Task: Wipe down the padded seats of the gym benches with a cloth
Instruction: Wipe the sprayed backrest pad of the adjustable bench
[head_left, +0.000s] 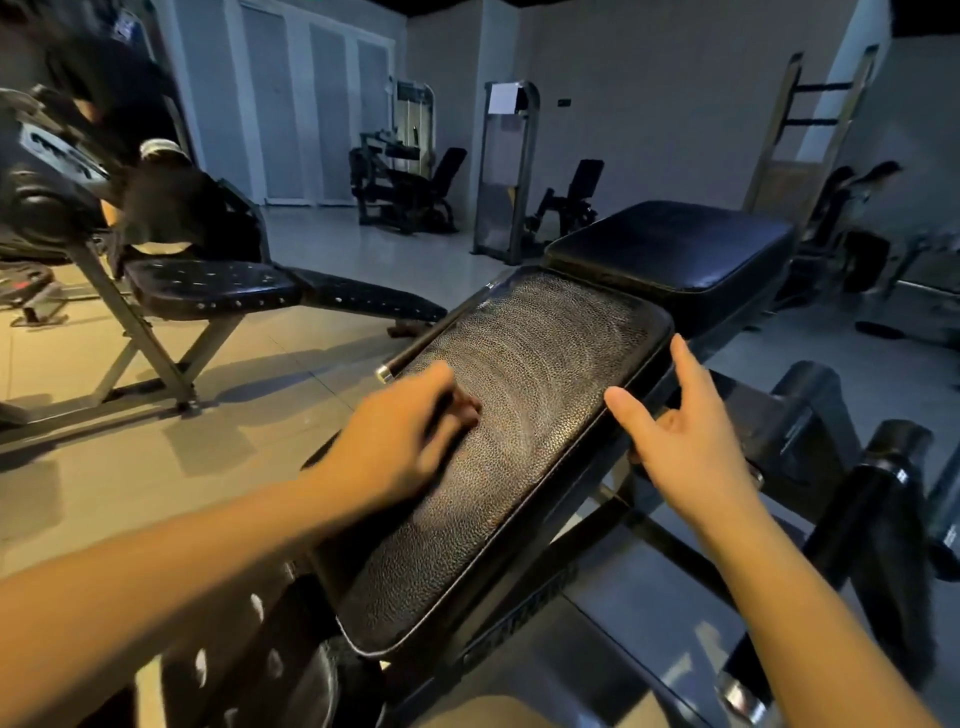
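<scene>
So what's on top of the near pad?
The left hand lies on the pad, left side, fingers curled; the right hand has its thumb on the right edge. No cloth shows; one under the left hand would be hidden.

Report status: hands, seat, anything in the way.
Left hand on seat, blurred; no cloth made out. Right hand at seat's right edge, thumb and forefinger out. Swirl marks on seat; nothing lying on it.

Tilted, pebbled black bench pad (524, 415) under left hand (400, 441), tiled floor (104, 499) beneath.
</scene>
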